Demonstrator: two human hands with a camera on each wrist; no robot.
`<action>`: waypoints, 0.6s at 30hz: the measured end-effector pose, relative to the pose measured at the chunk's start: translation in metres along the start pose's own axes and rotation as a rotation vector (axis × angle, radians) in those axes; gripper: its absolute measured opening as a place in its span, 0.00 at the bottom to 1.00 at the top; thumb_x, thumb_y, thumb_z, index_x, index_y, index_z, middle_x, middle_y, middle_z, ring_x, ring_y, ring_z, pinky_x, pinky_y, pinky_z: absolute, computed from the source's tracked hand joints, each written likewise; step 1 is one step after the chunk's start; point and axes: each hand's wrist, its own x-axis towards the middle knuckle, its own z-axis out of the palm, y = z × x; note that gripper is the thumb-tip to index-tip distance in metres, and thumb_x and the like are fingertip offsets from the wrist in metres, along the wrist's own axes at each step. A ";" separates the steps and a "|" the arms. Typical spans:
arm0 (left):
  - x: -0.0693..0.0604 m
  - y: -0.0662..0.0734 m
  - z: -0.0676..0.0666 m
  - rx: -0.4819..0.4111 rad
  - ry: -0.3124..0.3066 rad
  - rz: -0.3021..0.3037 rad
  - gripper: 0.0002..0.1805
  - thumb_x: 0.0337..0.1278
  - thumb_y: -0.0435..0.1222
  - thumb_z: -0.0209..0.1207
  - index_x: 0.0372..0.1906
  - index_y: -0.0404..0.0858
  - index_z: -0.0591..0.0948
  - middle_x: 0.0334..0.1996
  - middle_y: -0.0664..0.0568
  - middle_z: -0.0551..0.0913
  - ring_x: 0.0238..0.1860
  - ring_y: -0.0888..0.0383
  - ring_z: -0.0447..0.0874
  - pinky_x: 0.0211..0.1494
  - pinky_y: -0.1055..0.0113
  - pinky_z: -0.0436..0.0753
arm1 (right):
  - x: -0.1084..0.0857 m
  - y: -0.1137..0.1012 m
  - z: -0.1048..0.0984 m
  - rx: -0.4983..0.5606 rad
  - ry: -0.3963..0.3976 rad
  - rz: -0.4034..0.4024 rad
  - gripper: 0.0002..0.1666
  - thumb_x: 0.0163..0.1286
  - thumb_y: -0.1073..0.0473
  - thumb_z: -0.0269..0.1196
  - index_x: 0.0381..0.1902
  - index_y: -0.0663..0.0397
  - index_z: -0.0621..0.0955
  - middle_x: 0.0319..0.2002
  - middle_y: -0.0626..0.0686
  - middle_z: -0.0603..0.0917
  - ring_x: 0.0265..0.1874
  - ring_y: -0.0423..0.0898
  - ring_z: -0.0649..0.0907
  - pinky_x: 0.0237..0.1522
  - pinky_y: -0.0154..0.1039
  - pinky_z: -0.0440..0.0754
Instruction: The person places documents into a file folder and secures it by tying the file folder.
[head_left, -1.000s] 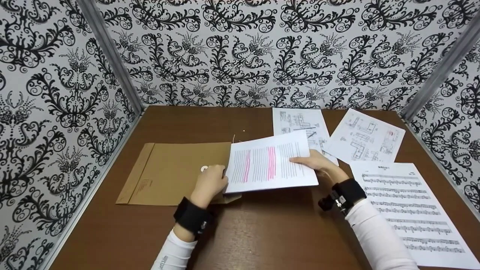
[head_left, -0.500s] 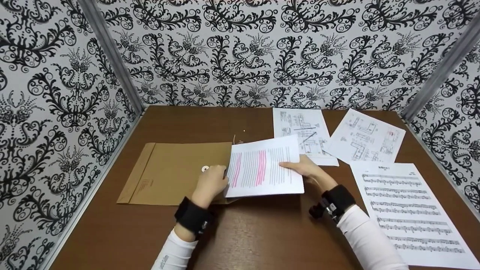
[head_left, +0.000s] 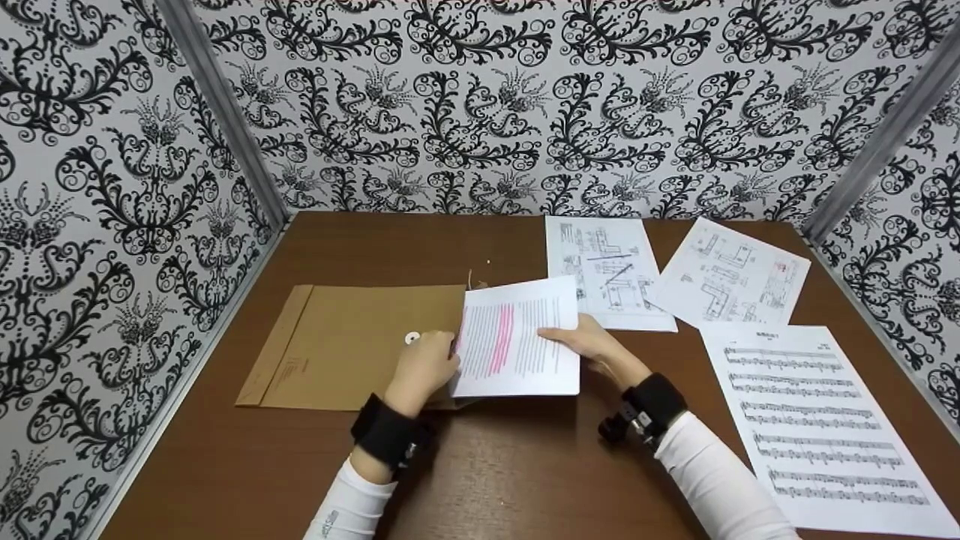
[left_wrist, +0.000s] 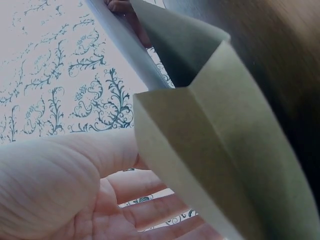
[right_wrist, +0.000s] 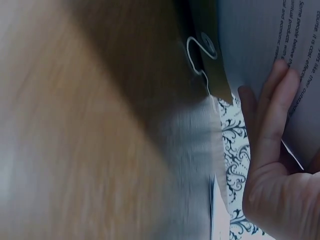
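A brown paper envelope point(head_left: 352, 345) with a white button lies on the left side of the table. My left hand point(head_left: 425, 367) grips its right edge at the mouth. The envelope's folded side point(left_wrist: 215, 130) bulges apart in the left wrist view. Printed sheets point(head_left: 517, 337), the top one marked with pink highlighter, stand partly inside the mouth. Their left part is hidden by the envelope. My right hand point(head_left: 589, 343) pinches their right edge, thumb on top; its fingers point(right_wrist: 275, 120) lie spread along the underside in the right wrist view.
Two sheets with technical drawings, one at the back point(head_left: 607, 274) and one tilted beside it point(head_left: 735, 274), lie to the right. A sheet of music point(head_left: 825, 427) lies nearer the front right. The envelope's white string point(right_wrist: 192, 55) dangles by its flap. Patterned walls point(head_left: 480, 112) enclose the table.
My right hand has moved left with the printed sheets, so less of them shows outside the envelope. My left hand has stayed nearly still at the envelope's mouth.
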 end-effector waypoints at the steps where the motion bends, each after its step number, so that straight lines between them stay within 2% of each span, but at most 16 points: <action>1: 0.000 0.000 0.000 0.004 0.003 0.001 0.04 0.56 0.30 0.62 0.31 0.31 0.82 0.36 0.35 0.89 0.38 0.37 0.89 0.38 0.44 0.85 | 0.001 0.000 0.002 -0.003 0.003 -0.004 0.27 0.73 0.60 0.63 0.64 0.71 0.75 0.37 0.48 0.92 0.29 0.39 0.91 0.33 0.35 0.90; 7: 0.000 0.000 0.000 0.003 0.001 0.004 0.03 0.56 0.29 0.62 0.31 0.31 0.82 0.36 0.36 0.89 0.36 0.38 0.88 0.36 0.45 0.84 | 0.004 -0.001 0.016 0.039 0.003 -0.022 0.28 0.72 0.62 0.63 0.65 0.72 0.75 0.43 0.56 0.92 0.30 0.40 0.91 0.35 0.36 0.90; 18: -0.003 0.002 0.001 0.013 0.018 0.024 0.03 0.55 0.29 0.62 0.30 0.31 0.82 0.34 0.36 0.88 0.36 0.38 0.88 0.35 0.45 0.84 | 0.009 0.000 0.033 0.057 0.033 -0.040 0.26 0.71 0.64 0.63 0.63 0.72 0.76 0.46 0.59 0.91 0.31 0.40 0.90 0.36 0.36 0.90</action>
